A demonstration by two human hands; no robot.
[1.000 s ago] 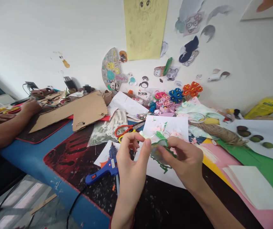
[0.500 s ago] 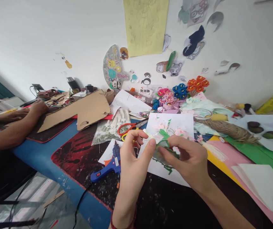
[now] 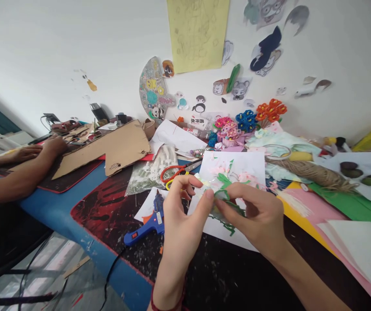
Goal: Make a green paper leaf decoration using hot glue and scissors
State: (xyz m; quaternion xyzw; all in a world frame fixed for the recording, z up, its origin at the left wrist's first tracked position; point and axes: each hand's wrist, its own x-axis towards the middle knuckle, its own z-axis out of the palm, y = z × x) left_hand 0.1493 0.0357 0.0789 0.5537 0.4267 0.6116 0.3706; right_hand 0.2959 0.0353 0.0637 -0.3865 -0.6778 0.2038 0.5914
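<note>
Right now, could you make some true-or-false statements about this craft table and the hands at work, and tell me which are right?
1. The left hand and right hand both have their fingertips on a small green-and-white piece. True.
2. The glue gun is bright yellow. False: it is blue.
3. The orange flowers are to the right of the blue flowers. True.
4. The scissors are in the right hand. False: they lie on the work surface, beyond the left hand.
5. The yellow sheet on the wall has a drawing on it. True.
</note>
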